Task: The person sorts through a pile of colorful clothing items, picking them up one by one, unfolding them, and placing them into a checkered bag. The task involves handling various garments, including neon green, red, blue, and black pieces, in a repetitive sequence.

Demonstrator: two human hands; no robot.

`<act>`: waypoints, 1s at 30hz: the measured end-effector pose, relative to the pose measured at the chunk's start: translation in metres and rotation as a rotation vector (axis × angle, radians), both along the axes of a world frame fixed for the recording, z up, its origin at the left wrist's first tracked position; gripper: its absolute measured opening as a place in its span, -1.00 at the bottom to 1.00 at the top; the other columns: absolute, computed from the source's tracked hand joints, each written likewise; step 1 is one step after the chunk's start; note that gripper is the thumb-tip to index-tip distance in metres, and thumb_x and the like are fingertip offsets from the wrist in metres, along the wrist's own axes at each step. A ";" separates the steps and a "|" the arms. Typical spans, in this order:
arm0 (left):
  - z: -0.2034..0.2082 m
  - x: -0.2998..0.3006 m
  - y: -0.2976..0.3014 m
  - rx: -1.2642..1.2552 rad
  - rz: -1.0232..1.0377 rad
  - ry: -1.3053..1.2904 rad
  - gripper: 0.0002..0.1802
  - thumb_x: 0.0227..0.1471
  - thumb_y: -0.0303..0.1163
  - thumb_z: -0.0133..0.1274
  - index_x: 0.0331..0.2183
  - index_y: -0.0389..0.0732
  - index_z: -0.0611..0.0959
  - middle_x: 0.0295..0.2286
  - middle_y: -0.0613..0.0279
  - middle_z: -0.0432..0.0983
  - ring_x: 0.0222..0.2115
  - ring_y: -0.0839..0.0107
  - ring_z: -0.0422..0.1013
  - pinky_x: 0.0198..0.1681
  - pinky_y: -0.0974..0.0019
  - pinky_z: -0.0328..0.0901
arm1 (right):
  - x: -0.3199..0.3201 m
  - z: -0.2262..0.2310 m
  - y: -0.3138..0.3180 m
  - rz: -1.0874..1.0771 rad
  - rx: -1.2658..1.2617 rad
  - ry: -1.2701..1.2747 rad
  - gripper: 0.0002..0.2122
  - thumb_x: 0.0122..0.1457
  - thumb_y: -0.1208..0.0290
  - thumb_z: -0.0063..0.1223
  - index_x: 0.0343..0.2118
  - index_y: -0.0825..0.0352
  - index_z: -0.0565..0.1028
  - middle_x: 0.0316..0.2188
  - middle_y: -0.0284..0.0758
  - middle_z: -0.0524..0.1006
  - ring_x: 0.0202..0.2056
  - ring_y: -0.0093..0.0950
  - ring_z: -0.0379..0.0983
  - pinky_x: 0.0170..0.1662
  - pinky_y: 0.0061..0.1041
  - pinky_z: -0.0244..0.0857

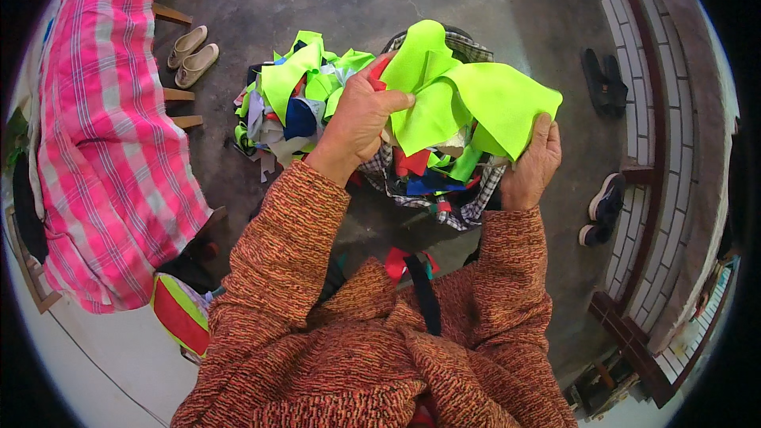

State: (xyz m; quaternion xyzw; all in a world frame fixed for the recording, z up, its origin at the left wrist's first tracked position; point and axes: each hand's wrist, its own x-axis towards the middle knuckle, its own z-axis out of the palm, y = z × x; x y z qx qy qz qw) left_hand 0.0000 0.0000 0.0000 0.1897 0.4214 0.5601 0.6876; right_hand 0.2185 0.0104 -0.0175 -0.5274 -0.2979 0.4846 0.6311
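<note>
Between my two hands, neon yellow-green fabric scraps are stretched out in the air. My left hand pinches the near left part of them between thumb and fingers, with a bit of red cloth by its fingertips. At the right corner, my right hand grips the edge of the cloth. Below the held scraps stands a checked cloth bag, partly hidden, with red, blue and green scraps in it. Left of it, behind my left hand, lies a heap of mixed scraps on the floor.
A pink plaid cloth covers a wooden-legged piece of furniture on the left. Beige shoes sit beside its legs. Dark slippers and dark sneakers lie by the white-brick ledge at right. More scraps are near my lap.
</note>
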 end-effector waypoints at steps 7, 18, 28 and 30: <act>0.001 -0.003 0.004 0.028 0.102 0.016 -0.42 -0.21 -0.76 -0.05 -0.03 -0.34 0.39 -0.18 0.14 0.46 -0.21 0.33 0.44 -0.10 0.29 0.35 | 0.011 0.027 0.007 -0.136 0.054 0.030 -0.81 0.22 0.33 -0.12 -0.30 0.36 0.42 -0.40 -0.37 0.50 -0.45 -0.60 0.42 -0.38 -0.59 0.33; 0.001 0.015 0.003 -0.001 0.105 0.042 -0.47 -0.22 -0.74 -0.10 -0.08 -0.35 0.43 -0.23 0.18 0.48 -0.26 0.40 0.45 -0.17 0.36 0.35 | -0.010 0.000 -0.008 0.141 0.376 -0.767 -0.79 0.01 0.64 0.03 -0.24 0.36 0.45 -0.24 -0.28 0.46 -0.20 -0.44 0.38 -0.12 -0.53 0.25; -0.009 0.022 0.004 -0.091 0.074 0.060 -0.68 -0.13 -0.71 -0.13 -0.24 -0.33 0.49 -0.38 0.22 0.49 -0.40 0.43 0.45 -0.35 0.37 0.36 | -0.029 0.017 -0.019 0.741 0.443 -0.937 -0.72 -0.12 0.47 0.18 -0.25 0.21 0.53 -0.14 -0.11 0.39 -0.12 -0.17 0.37 -0.10 -0.38 0.29; -0.006 0.021 0.003 -0.100 0.079 0.065 -0.68 -0.13 -0.70 -0.12 -0.23 -0.33 0.49 -0.39 0.22 0.49 -0.40 0.42 0.45 -0.34 0.37 0.36 | -0.033 0.019 -0.019 0.731 0.450 -0.943 -0.68 -0.19 0.42 0.26 -0.27 0.21 0.53 -0.14 -0.11 0.39 -0.12 -0.18 0.38 -0.11 -0.38 0.29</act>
